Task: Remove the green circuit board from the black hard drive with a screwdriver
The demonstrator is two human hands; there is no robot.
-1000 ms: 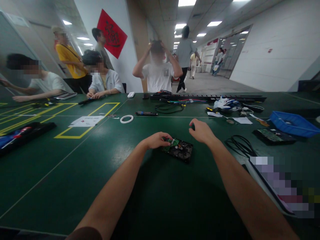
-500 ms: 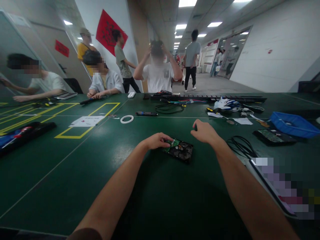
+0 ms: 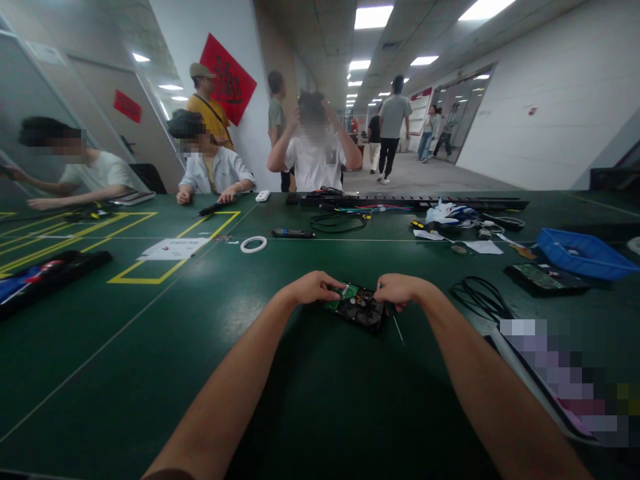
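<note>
Left grip [image 3: 310, 289] pinches a drive [image 3: 361, 313]; right grip [image 3: 400, 290], at its other end, clasps a tool [image 3: 399, 329] jutting out beneath.

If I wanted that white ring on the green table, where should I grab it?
I'd pinch the white ring by the rim nearest the camera wearer, coming down from above: one finger inside the hole, thumb outside. It lies flat with its middle open upward, so the rim should fit between fingertips.
</note>
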